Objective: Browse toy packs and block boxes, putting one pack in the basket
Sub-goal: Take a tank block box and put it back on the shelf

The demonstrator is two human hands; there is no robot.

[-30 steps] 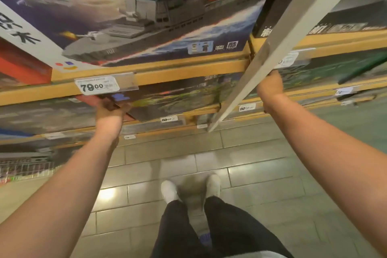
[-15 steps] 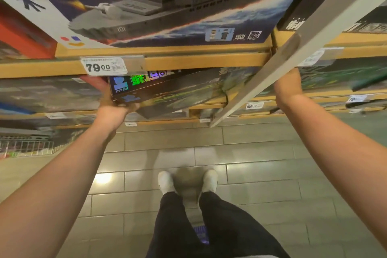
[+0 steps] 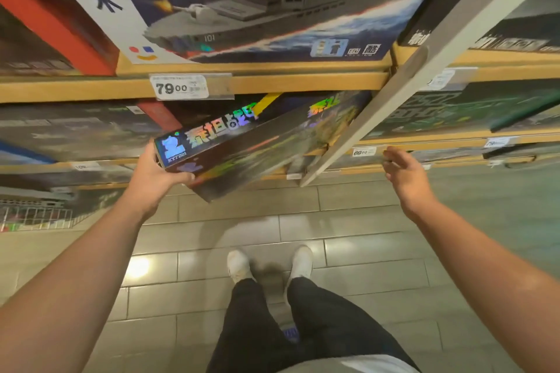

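Just one block box (image 3: 260,142) in left hand (image 3: 154,172)

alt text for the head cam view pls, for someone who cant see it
Seen from above, the left hand grips the end of a dark block box angled out from a store shelf, while the right hand hangs open and empty nearby. A warship box sits above a 79.00 price tag; white shoes stand on grey tiles.

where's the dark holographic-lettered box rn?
Head view, left of centre: the dark box is held at its near end by the left hand, angled out from the shelf just below the 79.00 price tag, left of the grey upright post.
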